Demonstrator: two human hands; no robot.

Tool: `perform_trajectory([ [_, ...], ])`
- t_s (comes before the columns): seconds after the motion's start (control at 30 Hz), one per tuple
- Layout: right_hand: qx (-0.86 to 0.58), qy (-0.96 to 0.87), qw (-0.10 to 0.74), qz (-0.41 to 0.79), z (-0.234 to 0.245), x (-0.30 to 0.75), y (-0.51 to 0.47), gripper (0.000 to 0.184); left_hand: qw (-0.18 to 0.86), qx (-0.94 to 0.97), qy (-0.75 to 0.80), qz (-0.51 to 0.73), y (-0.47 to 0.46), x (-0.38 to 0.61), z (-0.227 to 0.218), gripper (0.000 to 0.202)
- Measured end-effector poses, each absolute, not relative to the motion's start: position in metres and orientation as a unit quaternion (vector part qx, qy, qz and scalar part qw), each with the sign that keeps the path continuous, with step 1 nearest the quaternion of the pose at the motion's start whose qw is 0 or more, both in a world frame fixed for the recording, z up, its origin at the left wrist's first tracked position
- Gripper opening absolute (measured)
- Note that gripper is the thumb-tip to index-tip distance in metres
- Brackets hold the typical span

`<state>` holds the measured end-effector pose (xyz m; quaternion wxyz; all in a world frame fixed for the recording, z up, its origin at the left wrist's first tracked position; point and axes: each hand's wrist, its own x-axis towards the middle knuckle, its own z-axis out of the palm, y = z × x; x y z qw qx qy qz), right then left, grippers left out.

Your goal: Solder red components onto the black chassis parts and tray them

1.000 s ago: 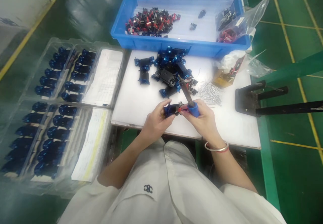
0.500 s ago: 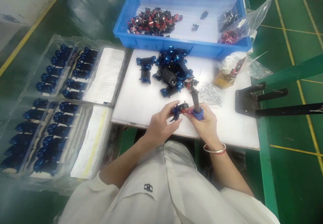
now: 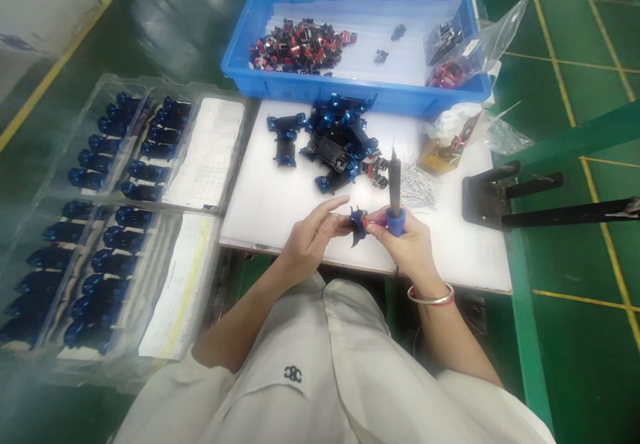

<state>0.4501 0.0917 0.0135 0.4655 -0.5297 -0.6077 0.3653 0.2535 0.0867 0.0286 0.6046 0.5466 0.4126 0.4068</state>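
My left hand [image 3: 311, 234] is closed on a small blue-and-black plastic part [image 3: 358, 224], which looks like a toy car chassis. My right hand [image 3: 407, 241] grips a soldering iron [image 3: 395, 221] by its blue handle, its tip pointing up and away. The thumb and forefinger of that hand also pinch something small and red at the part's right side; its kind is too small to tell. Beyond my hands lies a heap of similar blue-and-black parts [image 3: 327, 153]. Several small red-and-black pieces [image 3: 375, 172] lie at the heap's near right, beside thin metal wires [image 3: 419, 186].
A blue bin [image 3: 360, 87] with red-and-black pieces and plastic bags stands behind the white board [image 3: 255, 211]. Clear trays [image 3: 165, 207] with rows of blue parts and papers lie left. A brown box [image 3: 443, 157] and a black stand [image 3: 480, 203] are on the right.
The blue-and-black part has turned in my left hand, and its fingers have straightened. The soldering iron has swung more upright, its tip lifting away from the red-and-black pieces. The view has shifted slightly.
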Motion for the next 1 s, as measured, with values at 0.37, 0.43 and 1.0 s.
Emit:
perform_trajectory([
  [0.37, -0.547, -0.465, 0.379, 0.584, 0.032, 0.444, 0.094, 0.023, 0.545, 0.618, 0.407, 0.394, 0.104, 0.249, 0.013, 0.031],
  [0.43, -0.544, -0.440, 0.371, 0.610, 0.033, 0.441, 0.093, 0.026, 0.510, 0.647, 0.396, 0.406, 0.107, 0.248, 0.013, 0.028],
  [1.0, -0.609, -0.411, 0.426, 0.528, 0.017, 0.449, 0.087, 0.050, 0.621, 0.422, 0.509, 0.420, 0.108, 0.269, 0.000, 0.038],
])
